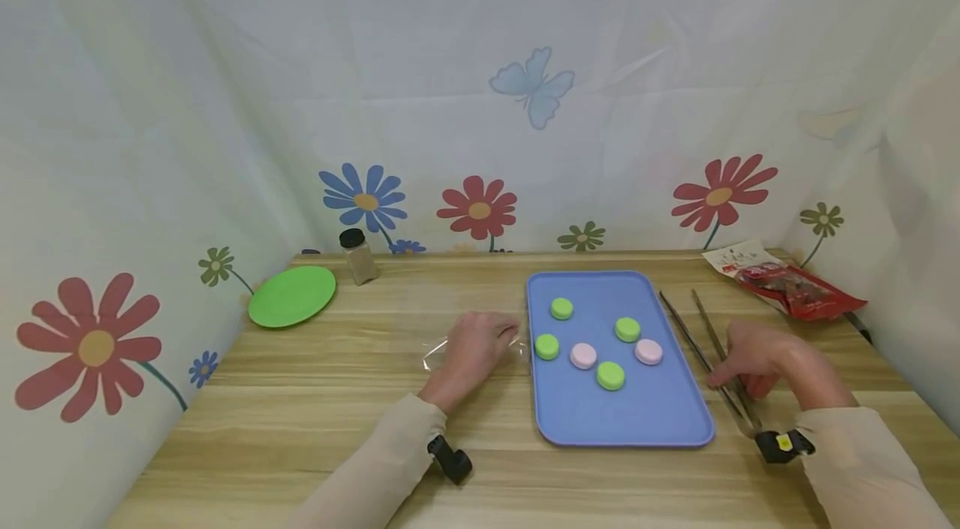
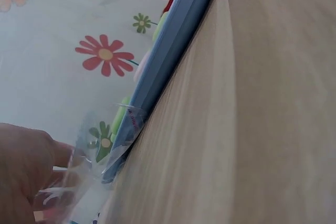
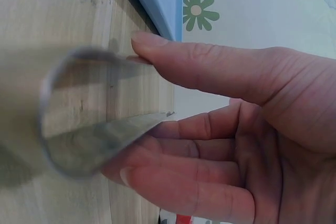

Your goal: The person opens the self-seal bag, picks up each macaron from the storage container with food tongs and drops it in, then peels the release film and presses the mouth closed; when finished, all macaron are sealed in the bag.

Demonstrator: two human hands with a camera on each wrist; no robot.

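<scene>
My left hand (image 1: 474, 350) pinches a clear plastic bag (image 1: 435, 356) just left of the blue tray (image 1: 622, 425). In the left wrist view the crinkled bag (image 2: 92, 166) reaches from the fingers to the tray's edge. My right hand (image 1: 761, 358) grips metal tongs (image 1: 686, 333) right of the tray, thumb on one arm and fingers along the other. The bent end of the tongs (image 3: 44, 108) points toward the wrist, and the two arms stand apart. On the tray lie several green macarons (image 1: 611, 376) and two pink macarons (image 1: 583, 356).
A green plate (image 1: 292, 296) lies at the back left, with a black-capped jar (image 1: 358, 257) beside it. At the back right is a red and white food packet (image 1: 783, 283). Behind the wooden table (image 1: 300, 412) hangs a flowered curtain (image 1: 420, 96).
</scene>
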